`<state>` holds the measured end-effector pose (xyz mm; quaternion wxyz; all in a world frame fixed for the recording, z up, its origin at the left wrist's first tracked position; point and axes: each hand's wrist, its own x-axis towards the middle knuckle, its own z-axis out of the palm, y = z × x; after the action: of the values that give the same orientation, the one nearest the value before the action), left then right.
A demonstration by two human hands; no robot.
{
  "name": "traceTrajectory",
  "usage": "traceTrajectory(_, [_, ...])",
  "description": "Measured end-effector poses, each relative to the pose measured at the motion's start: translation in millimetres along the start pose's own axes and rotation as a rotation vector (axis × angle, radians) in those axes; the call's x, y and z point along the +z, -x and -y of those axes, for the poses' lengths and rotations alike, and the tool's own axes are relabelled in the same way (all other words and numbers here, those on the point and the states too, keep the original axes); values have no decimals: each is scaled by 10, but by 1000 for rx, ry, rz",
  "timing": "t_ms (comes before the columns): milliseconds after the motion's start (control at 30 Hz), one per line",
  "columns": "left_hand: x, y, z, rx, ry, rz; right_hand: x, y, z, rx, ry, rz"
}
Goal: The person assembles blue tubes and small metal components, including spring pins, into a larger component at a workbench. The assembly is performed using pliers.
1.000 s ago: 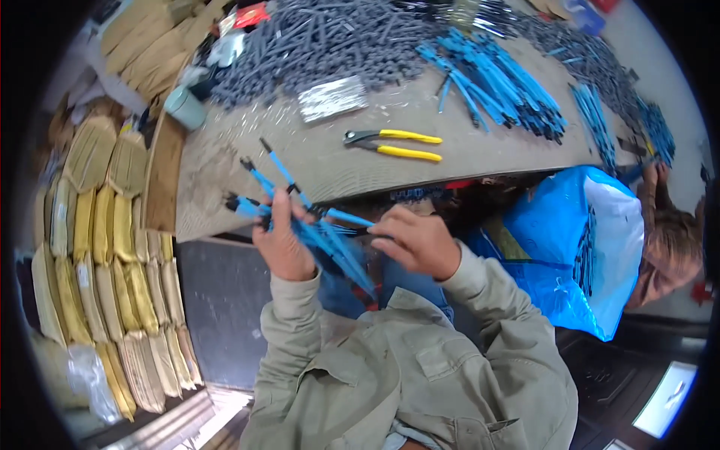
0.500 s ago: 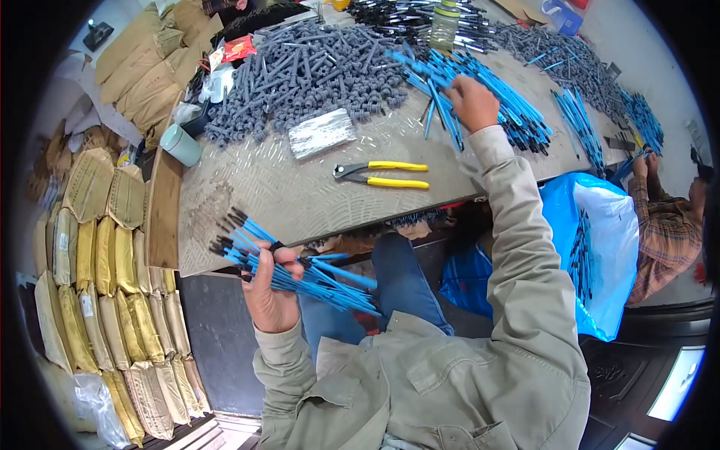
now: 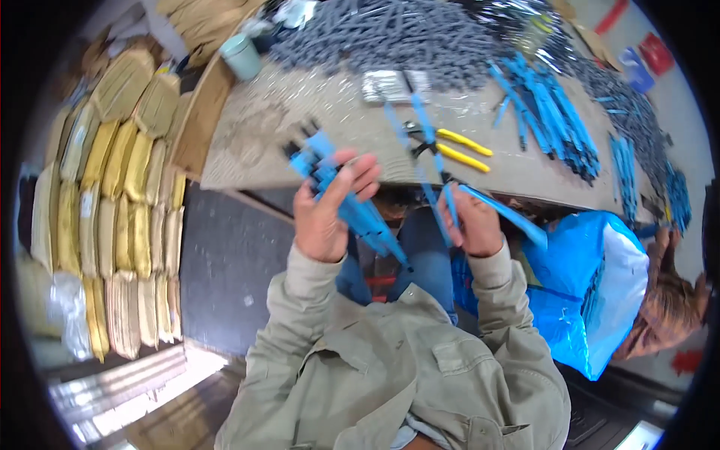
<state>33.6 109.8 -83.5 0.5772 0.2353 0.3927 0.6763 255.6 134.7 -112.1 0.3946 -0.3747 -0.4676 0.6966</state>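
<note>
Up close to the chest, the left hand is clenched around a bundle of blue strips, their dark-tipped ends fanned above the fingers so the bunch stays gathered, while the right hand pinches what looks like two or three more blue strips upright beside it, though blur hides the exact count. Beyond both hands the grey worktable carries yellow-handled pliers, a loose pile of blue strips and a heap of dark grey pieces, all within easy reach, with a blue bag open at the person's right.
</note>
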Motion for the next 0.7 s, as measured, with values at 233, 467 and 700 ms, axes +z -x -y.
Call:
traceTrajectory(233, [-34, 173, -54, 94, 39, 208, 605, 63, -353, -35, -127, 105])
traceTrajectory(467, [91, 108, 241, 374, 154, -40, 708, 191, -298, 17, -231, 52])
traceTrajectory(700, [324, 144, 150, 386, 184, -2, 702, 188, -260, -265, 145, 54])
